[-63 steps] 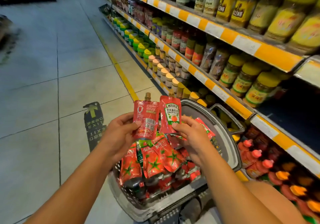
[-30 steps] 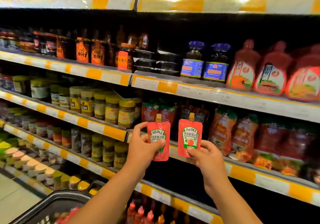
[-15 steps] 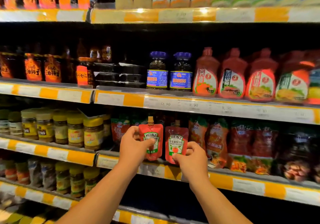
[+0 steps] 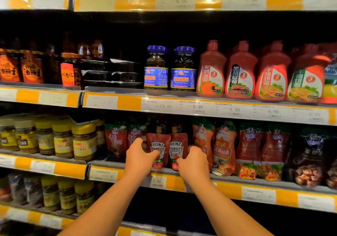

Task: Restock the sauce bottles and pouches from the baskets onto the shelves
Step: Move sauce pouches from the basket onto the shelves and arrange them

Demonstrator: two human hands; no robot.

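- Ketchup pouches, two red Heinz ones with spouts on top, stood upright side by side on the shelf (image 4: pixel 226 179): the left pouch (image 4: pixel 158 149) and the right pouch (image 4: pixel 178 147) touched each other at their edges.
- Each pouch was held by one hand. The left hand (image 4: pixel 139 156) gripped the left pouch, thumb across its front and fingers behind its left edge.
- The right hand (image 4: pixel 193 161) gripped the right pouch low down, thumb on the front near the bottom, fingers curled round its right side.
- Both hands were near each other but apart, with the two pouches between them.
- Just left of the held pouches stood red tomato-sauce pouches (image 4: pixel 116 140); just right stood orange chili-sauce pouches (image 4: pixel 225 148).
- Further left on the same level were yellow-lidded jars (image 4: pixel 83 140).
- On the level above stood two blue-capped jars (image 4: pixel 169 67) and, to their right, red squeeze bottles (image 4: pixel 240 71).
- A price tag (image 4: pixel 157 181) reading 5.90 sat on the shelf edge below the hands.
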